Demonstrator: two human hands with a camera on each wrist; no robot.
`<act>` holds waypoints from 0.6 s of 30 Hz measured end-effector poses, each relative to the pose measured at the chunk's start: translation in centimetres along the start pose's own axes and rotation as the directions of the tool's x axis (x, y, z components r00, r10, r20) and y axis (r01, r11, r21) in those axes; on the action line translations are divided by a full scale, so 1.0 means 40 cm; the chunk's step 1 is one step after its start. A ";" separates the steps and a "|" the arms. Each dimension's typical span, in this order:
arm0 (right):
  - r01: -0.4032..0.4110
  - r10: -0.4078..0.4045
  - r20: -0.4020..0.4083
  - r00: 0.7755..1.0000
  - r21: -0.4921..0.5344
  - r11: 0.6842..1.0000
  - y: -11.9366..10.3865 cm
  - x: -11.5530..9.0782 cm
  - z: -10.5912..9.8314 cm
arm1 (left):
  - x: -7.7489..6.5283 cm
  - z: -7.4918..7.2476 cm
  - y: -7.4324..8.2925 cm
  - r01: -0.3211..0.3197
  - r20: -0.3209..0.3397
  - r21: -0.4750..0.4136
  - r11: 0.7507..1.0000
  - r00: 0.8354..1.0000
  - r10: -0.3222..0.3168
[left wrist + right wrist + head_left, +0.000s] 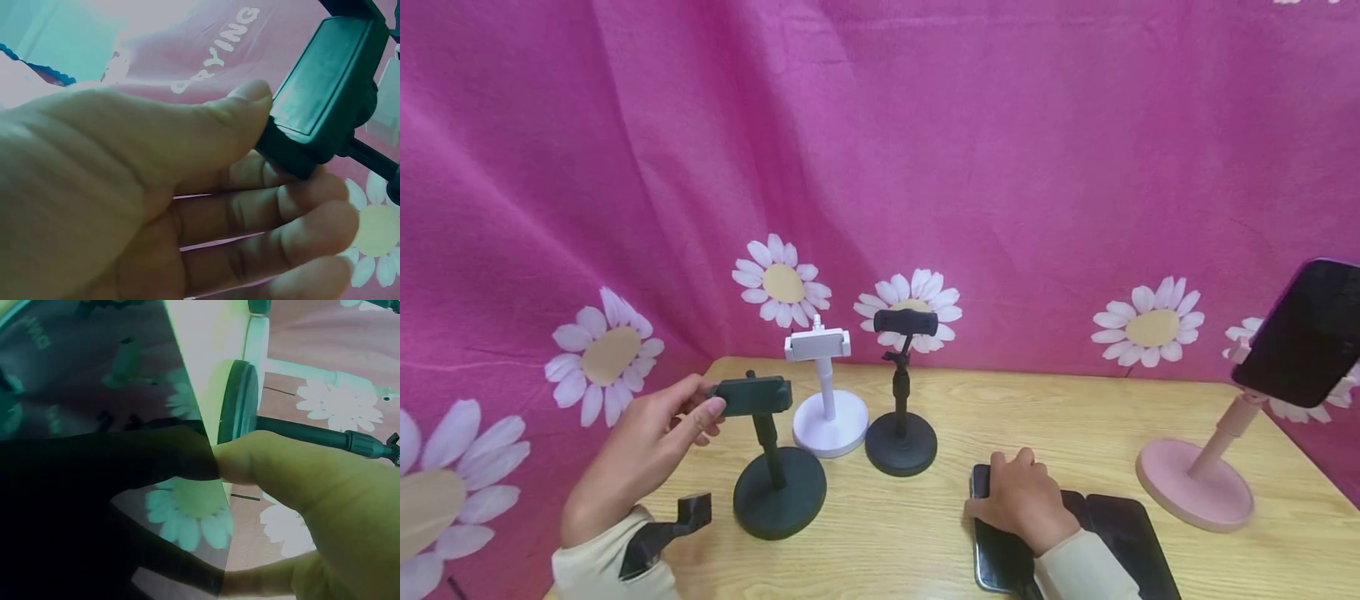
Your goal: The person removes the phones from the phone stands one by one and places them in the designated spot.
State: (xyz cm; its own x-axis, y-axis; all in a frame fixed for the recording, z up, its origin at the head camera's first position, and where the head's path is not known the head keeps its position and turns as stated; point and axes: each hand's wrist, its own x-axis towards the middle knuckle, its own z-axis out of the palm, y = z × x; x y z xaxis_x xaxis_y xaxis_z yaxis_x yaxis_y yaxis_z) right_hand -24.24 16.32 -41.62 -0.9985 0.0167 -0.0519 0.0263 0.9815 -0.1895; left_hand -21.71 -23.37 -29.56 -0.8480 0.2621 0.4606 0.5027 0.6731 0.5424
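Note:
A dark green phone stand point(780, 496) stands upright on the table at the left. My left hand point(647, 437) pinches the left end of its clamp point(325, 75) between thumb and fingers; the clamp has no phone in it. At the front right, my right hand point(1026, 504) is over a black phone point(992, 554) lying screen up. Thumb and fingertips grip its edges, and the screen mirrors them in the right wrist view. Beside it to the right lies another dark phone point(1131, 537), with part of a further one point(1075, 504) showing between them.
Behind the green stand are a white stand point(830, 425) and a black stand point(901, 446), both with bare clamps. On the right, a pink stand point(1195, 487) holds a tilted phone point(1303, 333). A pink flowered cloth point(1000, 167) hangs behind the wooden table point(1000, 417).

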 end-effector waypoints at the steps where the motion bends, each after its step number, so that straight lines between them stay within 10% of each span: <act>1: 0.001 -0.001 0.001 1.000 -0.010 1.000 0.001 0.000 0.001 | 0.001 0.000 -0.003 0.001 -0.002 -0.004 1.000 1.000 -0.001; 18: 0.026 -0.025 0.017 1.000 -0.036 0.999 0.013 -0.008 0.002 | 0.005 -0.004 -0.022 0.058 -0.020 -0.036 0.998 0.998 -0.059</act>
State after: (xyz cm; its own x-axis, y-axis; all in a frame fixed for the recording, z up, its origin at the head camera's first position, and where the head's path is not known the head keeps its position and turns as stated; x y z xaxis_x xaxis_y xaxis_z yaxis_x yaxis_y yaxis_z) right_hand -23.91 16.81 -41.79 -0.9979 -0.0114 -0.0642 -0.0013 0.9879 -0.1553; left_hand -22.31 -24.01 -29.84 -0.8725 0.2082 0.4421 0.4584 0.6620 0.5930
